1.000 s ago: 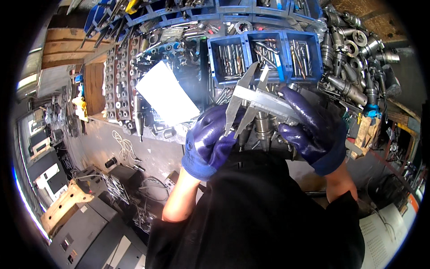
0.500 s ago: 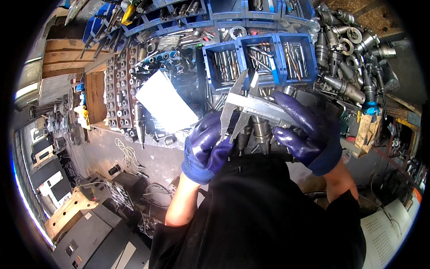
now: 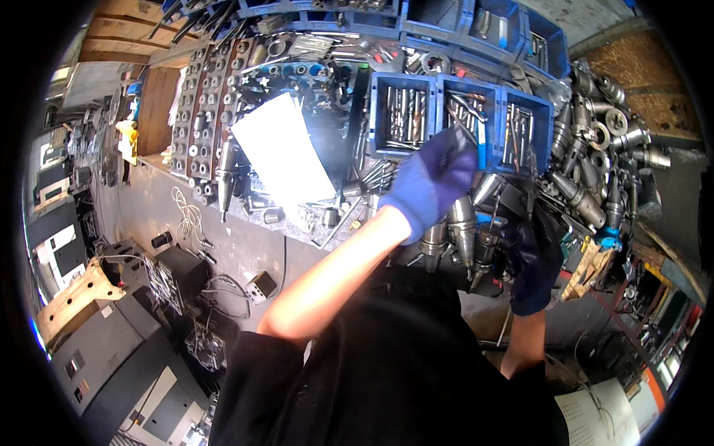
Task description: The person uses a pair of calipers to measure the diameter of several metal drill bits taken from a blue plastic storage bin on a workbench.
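Purple-gloved left hand [image 3: 440,169] has reached the upper-centre blue plastic bin [image 3: 474,87], steel drill bits [image 3: 465,111] remaining inside; fingers of it and the right hand [image 3: 535,260]: opening, hold unclear.

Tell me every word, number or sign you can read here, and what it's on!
None can be read clearly.
White sheet: washed out by glare, so any writing is lost.
Grey machine: any marks are too small to read.
Gloved left hand: too blurred to show any print.
Blue bins: no lettering can be made out.
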A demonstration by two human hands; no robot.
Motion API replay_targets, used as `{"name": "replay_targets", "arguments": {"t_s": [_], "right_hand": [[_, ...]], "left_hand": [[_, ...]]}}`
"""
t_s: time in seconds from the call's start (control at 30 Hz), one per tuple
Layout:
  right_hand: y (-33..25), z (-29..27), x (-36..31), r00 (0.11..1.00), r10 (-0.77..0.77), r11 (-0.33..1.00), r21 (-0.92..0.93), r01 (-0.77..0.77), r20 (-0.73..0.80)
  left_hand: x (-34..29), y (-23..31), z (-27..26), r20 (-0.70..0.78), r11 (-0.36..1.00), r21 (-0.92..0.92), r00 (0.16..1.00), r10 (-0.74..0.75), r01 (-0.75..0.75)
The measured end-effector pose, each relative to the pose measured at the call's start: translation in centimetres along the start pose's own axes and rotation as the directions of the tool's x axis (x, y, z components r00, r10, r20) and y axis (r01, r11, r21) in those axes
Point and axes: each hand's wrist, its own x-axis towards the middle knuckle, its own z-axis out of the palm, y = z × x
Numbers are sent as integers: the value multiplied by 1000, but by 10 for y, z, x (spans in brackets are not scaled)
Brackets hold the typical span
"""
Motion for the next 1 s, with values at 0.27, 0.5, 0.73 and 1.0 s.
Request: {"name": "replay_targets", "arguments": {"t_s": [0.27, 0.5, 0.73, 1.0], "right_hand": [[23, -7, 7, 989, 145, 982, 118, -146, 19], [12, 5, 12, 981, 160, 967, 181, -177, 105], [30, 6, 12, 989, 124, 966, 217, -139, 82], [17, 20, 6, 989, 86, 979, 172, -105, 116]], "left_hand": [[-13, -31, -38, -222, 909, 382, 939, 264, -166], [20, -26, -61, -229, 639, 769, 933, 276, -1], [68, 13, -38, -313, 315, 890, 944, -105, 330], [83, 24, -40, -258, 265, 910, 936, -238, 318]]}}
